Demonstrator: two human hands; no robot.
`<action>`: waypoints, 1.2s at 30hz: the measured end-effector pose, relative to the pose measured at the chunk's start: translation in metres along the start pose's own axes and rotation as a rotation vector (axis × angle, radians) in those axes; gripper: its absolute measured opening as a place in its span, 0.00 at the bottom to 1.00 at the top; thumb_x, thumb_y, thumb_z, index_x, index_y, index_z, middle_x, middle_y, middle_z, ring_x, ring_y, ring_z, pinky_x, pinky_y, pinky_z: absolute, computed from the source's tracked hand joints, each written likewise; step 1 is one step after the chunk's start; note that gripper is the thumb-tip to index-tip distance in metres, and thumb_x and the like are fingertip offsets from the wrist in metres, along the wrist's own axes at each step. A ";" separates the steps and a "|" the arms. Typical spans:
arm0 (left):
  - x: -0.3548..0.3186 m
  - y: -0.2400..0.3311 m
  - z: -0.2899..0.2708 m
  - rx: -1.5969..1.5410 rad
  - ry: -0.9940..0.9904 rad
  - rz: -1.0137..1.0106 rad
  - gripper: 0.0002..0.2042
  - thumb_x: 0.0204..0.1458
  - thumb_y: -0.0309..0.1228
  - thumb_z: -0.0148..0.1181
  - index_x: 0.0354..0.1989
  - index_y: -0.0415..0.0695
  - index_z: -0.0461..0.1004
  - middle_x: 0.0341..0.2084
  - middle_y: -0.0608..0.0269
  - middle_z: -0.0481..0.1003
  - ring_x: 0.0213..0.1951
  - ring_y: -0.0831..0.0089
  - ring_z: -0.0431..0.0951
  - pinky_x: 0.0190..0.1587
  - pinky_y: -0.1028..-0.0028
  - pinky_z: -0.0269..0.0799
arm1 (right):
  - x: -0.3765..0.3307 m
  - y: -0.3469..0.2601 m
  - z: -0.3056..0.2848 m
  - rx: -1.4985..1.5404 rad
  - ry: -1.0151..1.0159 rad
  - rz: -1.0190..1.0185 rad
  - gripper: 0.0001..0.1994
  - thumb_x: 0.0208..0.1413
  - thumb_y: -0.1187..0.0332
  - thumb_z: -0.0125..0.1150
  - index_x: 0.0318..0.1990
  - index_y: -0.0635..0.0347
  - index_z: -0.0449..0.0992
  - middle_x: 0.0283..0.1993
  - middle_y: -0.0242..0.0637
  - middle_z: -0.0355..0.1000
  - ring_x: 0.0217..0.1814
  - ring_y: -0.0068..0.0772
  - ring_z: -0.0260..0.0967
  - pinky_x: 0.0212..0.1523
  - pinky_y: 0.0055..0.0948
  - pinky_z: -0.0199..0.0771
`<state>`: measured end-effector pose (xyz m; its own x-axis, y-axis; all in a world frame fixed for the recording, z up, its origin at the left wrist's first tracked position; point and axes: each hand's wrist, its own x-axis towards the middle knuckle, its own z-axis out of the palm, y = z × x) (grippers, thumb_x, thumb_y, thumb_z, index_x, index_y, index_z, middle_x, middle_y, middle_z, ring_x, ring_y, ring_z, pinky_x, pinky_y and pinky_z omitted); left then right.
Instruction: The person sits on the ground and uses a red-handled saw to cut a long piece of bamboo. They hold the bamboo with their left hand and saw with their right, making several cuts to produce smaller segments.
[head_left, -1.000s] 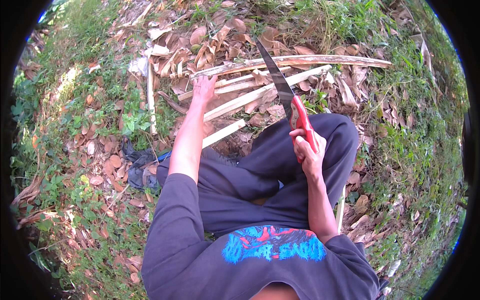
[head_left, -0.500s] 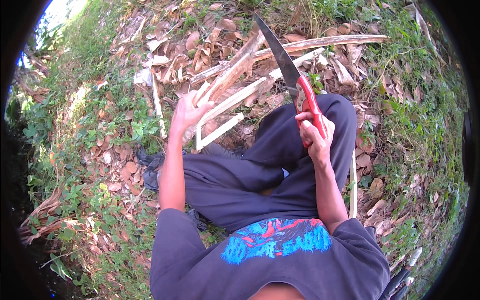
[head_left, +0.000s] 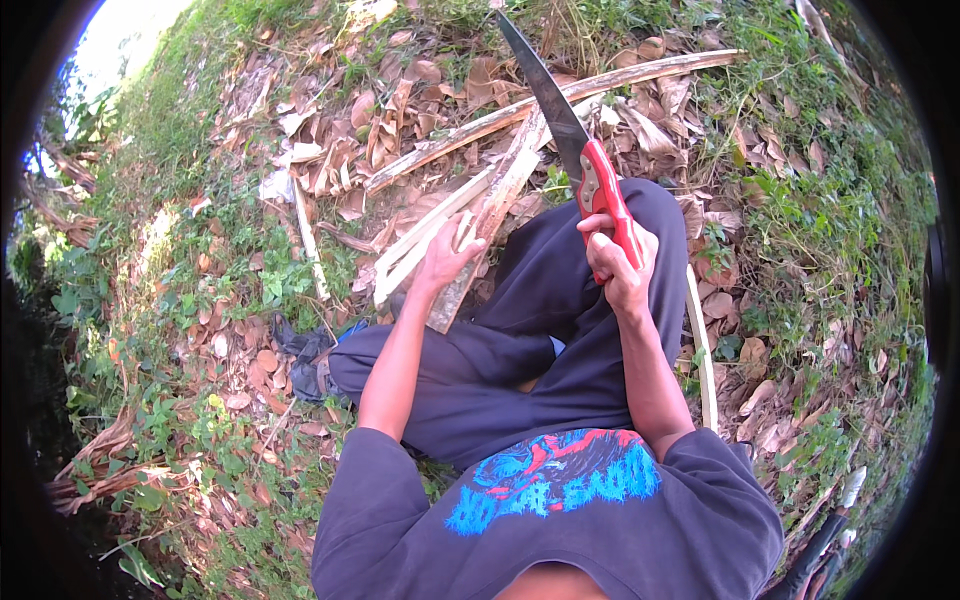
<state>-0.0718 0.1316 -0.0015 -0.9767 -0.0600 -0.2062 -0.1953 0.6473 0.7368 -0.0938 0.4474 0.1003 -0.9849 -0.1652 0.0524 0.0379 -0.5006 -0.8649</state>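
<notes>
- Site type: outdoors, on overgrown ground [head_left: 215, 500]; garden or woodland edge, cannot be determined.
- Dry fallen leaves [head_left: 385, 140] strewn at 11 o'clock.
- Green grass [head_left: 850, 230] between 2 and 3 o'clock.
- Low leafy weeds [head_left: 270, 285] at 9 o'clock.
- Bright daylight [head_left: 130, 40] observed at 10 o'clock.

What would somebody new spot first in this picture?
Probably the hand saw with a shiny red handle and long dark blade, held in the right hand near the raised knee, its tip toward the top. Next might be the bright blue-and-red print on the dark shirt at the bottom, then the rough brown wooden strip at the left hand.
</notes>
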 end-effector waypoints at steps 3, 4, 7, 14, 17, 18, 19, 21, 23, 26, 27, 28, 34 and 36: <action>0.028 0.009 -0.040 0.355 0.063 0.198 0.39 0.49 0.45 0.66 0.65 0.31 0.62 0.66 0.41 0.63 0.64 0.50 0.67 0.69 0.59 0.60 | 0.001 0.002 -0.005 -0.044 -0.009 -0.007 0.11 0.56 0.72 0.60 0.42 0.73 0.77 0.19 0.24 0.64 0.16 0.12 0.55 0.17 0.17 0.53; 0.034 0.017 -0.055 0.486 0.103 0.176 0.38 0.49 0.45 0.66 0.64 0.31 0.62 0.67 0.41 0.61 0.65 0.49 0.66 0.70 0.58 0.59 | 0.001 0.002 -0.007 -0.042 -0.006 -0.003 0.11 0.56 0.72 0.60 0.42 0.73 0.78 0.20 0.24 0.64 0.16 0.12 0.55 0.17 0.17 0.53; 0.048 -0.005 -0.109 0.491 0.085 0.161 0.36 0.49 0.46 0.65 0.61 0.32 0.65 0.61 0.43 0.67 0.62 0.52 0.69 0.65 0.56 0.65 | 0.000 0.000 -0.002 -0.036 -0.028 0.021 0.11 0.55 0.72 0.60 0.41 0.72 0.78 0.19 0.24 0.64 0.16 0.11 0.55 0.17 0.17 0.54; 0.022 -0.015 -0.086 0.140 -0.191 -0.037 0.32 0.48 0.46 0.67 0.57 0.39 0.70 0.50 0.49 0.72 0.53 0.59 0.73 0.59 0.62 0.67 | 0.003 0.003 -0.001 -0.027 -0.007 0.033 0.12 0.54 0.70 0.59 0.40 0.74 0.78 0.18 0.25 0.64 0.15 0.12 0.55 0.17 0.17 0.53; 0.016 -0.033 -0.041 0.370 -0.079 0.160 0.27 0.51 0.46 0.66 0.54 0.41 0.73 0.48 0.51 0.73 0.53 0.57 0.73 0.57 0.60 0.67 | 0.002 0.007 0.003 -0.044 -0.014 0.026 0.13 0.54 0.70 0.59 0.41 0.74 0.77 0.18 0.25 0.64 0.15 0.12 0.54 0.17 0.17 0.53; 0.019 -0.039 -0.031 0.558 -0.038 0.148 0.25 0.52 0.46 0.65 0.53 0.41 0.74 0.48 0.50 0.74 0.54 0.57 0.73 0.57 0.58 0.68 | 0.003 0.006 0.002 -0.049 -0.013 0.022 0.13 0.54 0.70 0.60 0.41 0.74 0.77 0.18 0.25 0.64 0.15 0.12 0.54 0.17 0.17 0.53; 0.019 -0.046 -0.028 0.598 0.061 0.112 0.25 0.53 0.45 0.64 0.54 0.42 0.74 0.49 0.50 0.74 0.53 0.57 0.73 0.56 0.57 0.68 | 0.003 0.006 0.001 -0.033 -0.023 0.028 0.12 0.55 0.70 0.60 0.40 0.73 0.78 0.18 0.25 0.64 0.15 0.12 0.55 0.18 0.17 0.54; 0.029 -0.051 -0.008 0.657 0.221 0.077 0.24 0.55 0.44 0.63 0.55 0.42 0.74 0.50 0.50 0.74 0.53 0.57 0.74 0.55 0.53 0.68 | 0.000 0.003 0.002 -0.096 -0.002 0.034 0.11 0.55 0.70 0.61 0.40 0.72 0.79 0.19 0.25 0.65 0.16 0.12 0.56 0.18 0.17 0.54; 0.024 -0.077 -0.018 0.655 0.270 0.050 0.22 0.55 0.42 0.61 0.55 0.44 0.74 0.49 0.49 0.75 0.51 0.54 0.75 0.53 0.50 0.69 | -0.001 0.008 0.007 -0.162 0.022 0.065 0.10 0.55 0.71 0.61 0.40 0.70 0.79 0.19 0.24 0.66 0.16 0.12 0.57 0.18 0.17 0.55; 0.025 -0.088 -0.023 0.506 0.308 0.108 0.22 0.53 0.41 0.64 0.54 0.46 0.74 0.46 0.50 0.76 0.50 0.52 0.76 0.52 0.52 0.70 | 0.003 0.008 0.011 -0.144 0.007 0.091 0.10 0.55 0.72 0.60 0.40 0.71 0.79 0.19 0.24 0.65 0.16 0.11 0.56 0.18 0.17 0.55; 0.024 -0.088 -0.025 0.467 0.293 0.128 0.22 0.52 0.41 0.65 0.54 0.46 0.74 0.46 0.50 0.76 0.50 0.51 0.75 0.51 0.53 0.71 | 0.003 0.009 0.009 -0.143 0.009 0.071 0.10 0.55 0.73 0.59 0.40 0.72 0.78 0.19 0.24 0.65 0.16 0.11 0.56 0.17 0.17 0.54; 0.025 -0.088 -0.026 0.425 0.265 0.098 0.22 0.52 0.41 0.65 0.54 0.47 0.74 0.45 0.50 0.76 0.50 0.51 0.75 0.51 0.54 0.71 | 0.002 0.009 0.007 -0.142 0.009 0.053 0.10 0.55 0.73 0.59 0.40 0.72 0.78 0.19 0.24 0.65 0.16 0.11 0.55 0.17 0.17 0.54; 0.019 -0.101 -0.036 0.331 0.248 0.079 0.24 0.50 0.40 0.67 0.56 0.50 0.72 0.46 0.49 0.73 0.49 0.49 0.75 0.52 0.55 0.72 | 0.003 0.012 0.016 -0.186 -0.005 0.050 0.12 0.57 0.70 0.59 0.41 0.72 0.78 0.17 0.24 0.64 0.15 0.12 0.56 0.18 0.16 0.54; 0.025 -0.092 -0.050 0.300 0.278 -0.007 0.25 0.51 0.38 0.66 0.57 0.46 0.70 0.49 0.45 0.72 0.50 0.47 0.74 0.54 0.55 0.71 | 0.003 0.013 0.015 -0.195 -0.004 0.038 0.12 0.57 0.70 0.60 0.41 0.72 0.78 0.17 0.25 0.64 0.15 0.13 0.56 0.18 0.16 0.54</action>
<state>-0.0832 0.0320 -0.0424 -0.9704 -0.2414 0.0020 -0.2071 0.8365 0.5073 -0.0942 0.4279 0.0964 -0.9826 -0.1845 0.0192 0.0416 -0.3199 -0.9465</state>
